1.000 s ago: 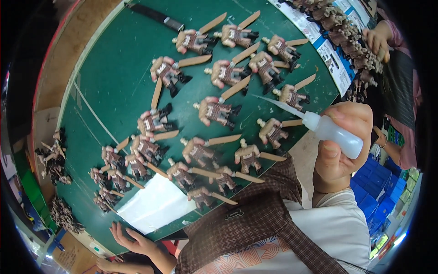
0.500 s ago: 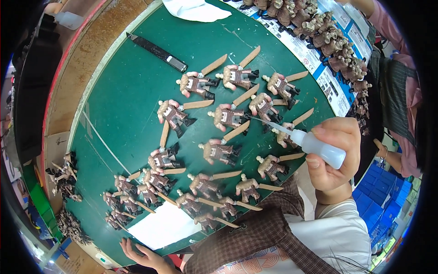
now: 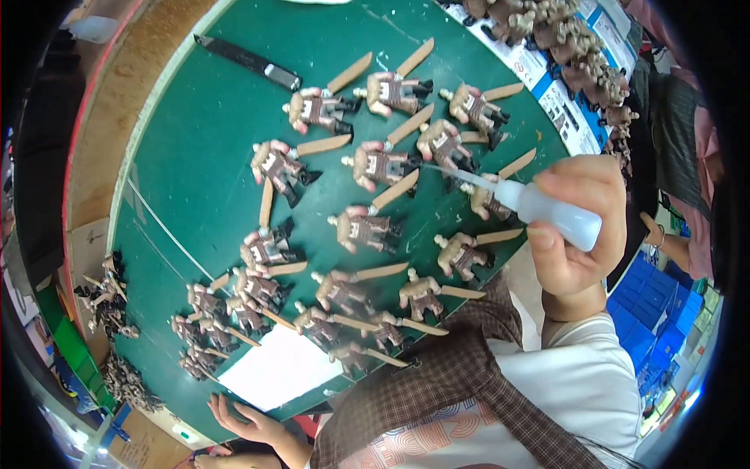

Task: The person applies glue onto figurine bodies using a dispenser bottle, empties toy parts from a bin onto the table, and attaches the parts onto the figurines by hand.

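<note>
So the biggest thing here is the green mat [image 3: 195, 156], which fills most of the frame from the upper left down to the lower middle, with a wooden bench edge [image 3: 117, 102] curving along its left side. Spread over the mat are loads of small toy figures [image 3: 367, 228], brown-bodied with pale limbs, each lying flat with a flat wooden stick [image 3: 394, 190] poking out of it; they run in rough rows from the top centre down to the lower left. A white sheet of paper [image 3: 277, 375] lies at the lower middle and a dark bar-shaped tool [image 3: 246, 61] at the upper left. The right hand [image 3: 578, 234], right of centre, is clamped around a small translucent squeeze bottle [image 3: 547, 213], thumb below and fingers wrapped over the top, and its long thin nozzle [image 3: 449, 172] points left, with the tip right at the figures in the upper-middle rows. I'd guess that bottle is light and soft-walled, so hold it at the middle of the body where the hand already is, and go easy, since a hard squeeze would likely flood it. The nozzle looks thin and bendy. The left hand [image 3: 246, 422] sits at the bottom edge, fingers spread apart, holding nothing, touching the mat's near edge just below the paper.
</note>
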A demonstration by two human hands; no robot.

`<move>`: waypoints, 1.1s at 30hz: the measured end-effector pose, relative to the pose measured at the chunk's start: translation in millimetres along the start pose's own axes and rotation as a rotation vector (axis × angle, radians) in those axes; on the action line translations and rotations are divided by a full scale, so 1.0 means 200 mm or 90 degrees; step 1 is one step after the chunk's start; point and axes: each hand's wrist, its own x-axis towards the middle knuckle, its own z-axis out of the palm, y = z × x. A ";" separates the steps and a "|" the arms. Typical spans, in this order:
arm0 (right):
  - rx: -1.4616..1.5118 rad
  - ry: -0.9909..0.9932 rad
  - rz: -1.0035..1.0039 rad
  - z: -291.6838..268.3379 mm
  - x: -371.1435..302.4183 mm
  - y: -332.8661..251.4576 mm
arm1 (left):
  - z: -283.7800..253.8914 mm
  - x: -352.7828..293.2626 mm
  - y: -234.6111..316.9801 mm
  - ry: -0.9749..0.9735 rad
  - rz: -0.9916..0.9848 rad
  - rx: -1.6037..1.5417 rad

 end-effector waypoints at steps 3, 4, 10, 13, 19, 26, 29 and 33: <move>0.048 0.031 0.059 -0.04 -0.07 -0.03 | -0.10 0.00 -0.01 -0.018 0.010 0.001; 0.036 0.062 0.065 -0.04 -0.06 -0.02 | -0.06 0.00 0.00 -0.008 -0.002 -0.010; -0.012 0.094 0.059 0.01 -0.01 0.04 | -0.07 -0.01 -0.02 -0.008 0.019 0.023; -0.027 0.098 0.063 0.04 0.00 0.05 | -0.07 -0.01 -0.01 -0.009 0.009 0.024; -0.045 0.080 0.033 0.06 0.04 0.08 | -0.07 0.00 0.00 -0.002 0.012 0.018; -0.044 0.072 0.026 0.06 0.05 0.08 | -0.07 0.01 0.01 -0.003 0.015 0.011; -0.051 0.069 0.027 0.05 0.05 0.08 | -0.07 0.00 0.01 -0.004 0.014 0.003; 0.030 0.126 0.101 0.03 0.02 0.08 | -0.06 -0.01 0.00 -0.009 0.007 0.010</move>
